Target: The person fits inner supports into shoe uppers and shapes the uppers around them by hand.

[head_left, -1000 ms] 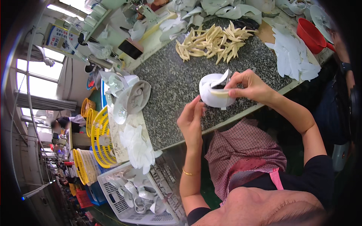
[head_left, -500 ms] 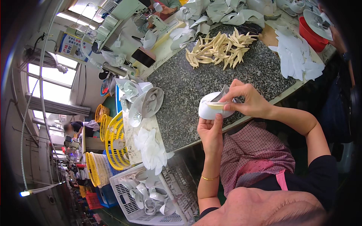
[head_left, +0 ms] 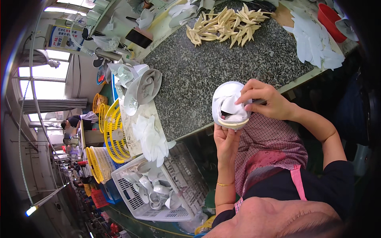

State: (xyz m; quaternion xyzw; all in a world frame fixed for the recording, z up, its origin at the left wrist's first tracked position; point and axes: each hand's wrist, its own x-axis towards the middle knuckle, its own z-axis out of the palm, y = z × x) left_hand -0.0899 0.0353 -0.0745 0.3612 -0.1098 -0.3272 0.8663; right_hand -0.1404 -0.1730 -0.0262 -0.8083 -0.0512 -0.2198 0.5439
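A rounded white shoe upper [head_left: 220,95] is held over the near edge of the dark speckled stone slab [head_left: 186,83]. Along its near rim runs a curved cream padding strip [head_left: 229,124]. My left hand [head_left: 227,139] grips the upper from below, its thumb by the strip. From the right, my right hand [head_left: 265,99] has its fingertips closed on the loose white lining inside the upper's opening. Many more cream crescent strips [head_left: 230,25] lie in a heap at the slab's far side.
Stacked grey-white uppers [head_left: 139,85] stand at the slab's left, above flat white pieces [head_left: 151,137]. A white crate [head_left: 131,208] of uppers sits lower left, beside yellow baskets [head_left: 115,131]. More white cut pieces [head_left: 313,37] and a red bowl [head_left: 330,23] are at the far right.
The upper has been turned so its opening faces up. My right fingers have moved from the cream strip to the lining. The whole view has shifted slightly.
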